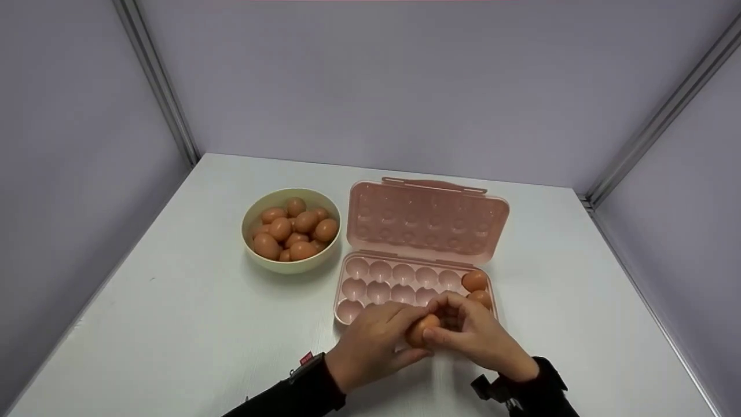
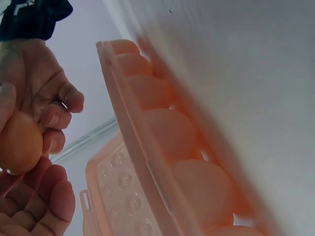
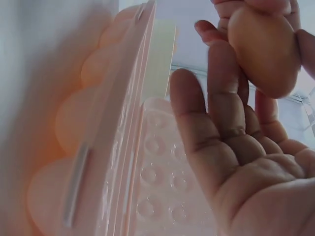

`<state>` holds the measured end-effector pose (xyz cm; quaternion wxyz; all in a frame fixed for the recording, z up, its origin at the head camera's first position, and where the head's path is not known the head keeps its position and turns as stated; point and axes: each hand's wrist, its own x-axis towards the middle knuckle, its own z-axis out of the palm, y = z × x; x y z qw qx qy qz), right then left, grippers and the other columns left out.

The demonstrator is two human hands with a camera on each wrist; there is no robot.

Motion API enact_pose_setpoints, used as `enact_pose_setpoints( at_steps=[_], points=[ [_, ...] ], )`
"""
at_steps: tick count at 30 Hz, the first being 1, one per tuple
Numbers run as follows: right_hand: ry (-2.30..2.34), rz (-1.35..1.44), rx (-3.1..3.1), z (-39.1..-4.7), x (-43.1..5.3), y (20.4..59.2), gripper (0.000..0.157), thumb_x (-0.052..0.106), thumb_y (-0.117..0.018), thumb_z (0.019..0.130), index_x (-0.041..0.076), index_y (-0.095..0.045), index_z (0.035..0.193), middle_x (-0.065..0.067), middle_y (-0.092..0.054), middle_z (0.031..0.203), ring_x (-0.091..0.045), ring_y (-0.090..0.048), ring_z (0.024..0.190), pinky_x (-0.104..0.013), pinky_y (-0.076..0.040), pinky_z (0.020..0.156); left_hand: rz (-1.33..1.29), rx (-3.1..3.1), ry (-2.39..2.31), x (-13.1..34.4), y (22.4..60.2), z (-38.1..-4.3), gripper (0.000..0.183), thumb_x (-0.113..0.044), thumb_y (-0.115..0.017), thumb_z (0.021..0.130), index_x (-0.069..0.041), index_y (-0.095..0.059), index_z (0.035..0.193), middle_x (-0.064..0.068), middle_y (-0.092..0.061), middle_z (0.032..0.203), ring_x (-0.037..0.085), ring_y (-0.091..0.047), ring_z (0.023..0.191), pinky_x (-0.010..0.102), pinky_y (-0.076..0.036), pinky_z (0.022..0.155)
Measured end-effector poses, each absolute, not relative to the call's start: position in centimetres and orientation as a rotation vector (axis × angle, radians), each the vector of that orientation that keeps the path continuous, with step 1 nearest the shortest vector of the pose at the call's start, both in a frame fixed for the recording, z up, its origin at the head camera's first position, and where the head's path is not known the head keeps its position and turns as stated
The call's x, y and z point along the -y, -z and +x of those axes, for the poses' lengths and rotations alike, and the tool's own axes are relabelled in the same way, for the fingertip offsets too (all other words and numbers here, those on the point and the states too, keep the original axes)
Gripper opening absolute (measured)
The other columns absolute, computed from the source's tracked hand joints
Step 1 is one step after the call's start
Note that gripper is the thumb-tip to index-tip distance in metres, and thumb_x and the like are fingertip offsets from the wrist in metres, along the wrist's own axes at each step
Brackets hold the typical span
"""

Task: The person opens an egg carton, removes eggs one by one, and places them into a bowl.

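Over the near edge of the egg carton, both hands hold one brown egg (image 1: 422, 331) between them. My left hand (image 1: 373, 344) has its fingers on the egg's upper left side and its thumb below. From the right, my right hand (image 1: 477, 336) pinches the same egg between thumb and fingers. The right wrist view shows the egg (image 3: 266, 51) against the fingers of both hands. The pink carton (image 1: 492, 307) lies with its lid (image 1: 428, 220) raised. Two brown eggs, a rear egg (image 1: 474, 281) and a nearer egg (image 1: 479, 299), sit in its right column; the hands hide part of the front row.
A pale yellow bowl (image 1: 294, 267) heaped with several brown eggs (image 1: 281, 229) stands left of the carton on the white table (image 1: 173, 289). Grey panels (image 1: 370, 87) enclose the table at the back and sides.
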<state>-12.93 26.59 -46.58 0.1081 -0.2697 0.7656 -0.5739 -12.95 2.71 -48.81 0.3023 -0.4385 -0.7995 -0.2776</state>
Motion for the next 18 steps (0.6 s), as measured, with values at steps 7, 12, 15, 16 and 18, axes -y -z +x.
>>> enact_pose_setpoints(
  at_steps=[7,12,15,16,18],
  points=[
    [1.733,-0.779,-2.245,-13.6,-27.1,46.8,0.027,0.006,-0.070,0.102,-0.006,-0.063,0.124,-0.021,-0.070,0.118,-0.011,-0.075,0.105,-0.023,-0.062,0.087,-1.081,2.065,0.739,-1.9,48.0,-14.1,0.052,-0.029,-0.092,0.083,-0.012,-0.070,0.127,-0.001,-0.076,0.111,0.011,-0.073,0.097,0.025,-0.060,0.084],
    [1.759,-0.663,-2.322,-14.4,-27.8,46.8,0.025,0.009,-0.072,0.102,-0.006,-0.065,0.120,-0.025,-0.069,0.118,-0.012,-0.077,0.104,-0.024,-0.063,0.088,-0.905,2.100,0.775,1.4,46.5,-16.4,0.050,-0.021,-0.090,0.083,-0.007,-0.068,0.126,0.004,-0.077,0.109,0.017,-0.073,0.097,0.033,-0.062,0.086],
    [1.804,-0.551,-2.343,-14.8,-28.3,46.8,0.025,0.012,-0.072,0.102,-0.006,-0.066,0.119,-0.021,-0.069,0.118,-0.011,-0.076,0.100,-0.030,-0.064,0.090,-0.760,2.104,0.788,4.2,45.8,-18.6,0.047,-0.015,-0.086,0.085,-0.002,-0.069,0.126,0.010,-0.077,0.112,0.025,-0.074,0.099,0.039,-0.061,0.091],
    [1.812,-0.521,-2.354,-14.8,-28.5,46.8,0.025,0.013,-0.072,0.102,-0.005,-0.066,0.118,-0.019,-0.070,0.117,-0.010,-0.076,0.099,-0.032,-0.065,0.090,-0.706,2.108,0.806,5.3,45.6,-19.3,0.047,-0.012,-0.085,0.084,-0.001,-0.069,0.127,0.012,-0.077,0.116,0.028,-0.074,0.104,0.042,-0.061,0.094],
    [1.824,-0.489,-2.369,-15.0,-28.7,46.8,0.025,0.014,-0.072,0.102,-0.004,-0.067,0.118,-0.016,-0.070,0.115,-0.009,-0.075,0.096,-0.035,-0.065,0.089,-0.605,2.146,0.857,7.2,45.4,-20.6,0.049,-0.008,-0.084,0.084,-0.004,-0.070,0.131,0.013,-0.077,0.123,0.032,-0.072,0.111,0.046,-0.056,0.100]
  ],
)
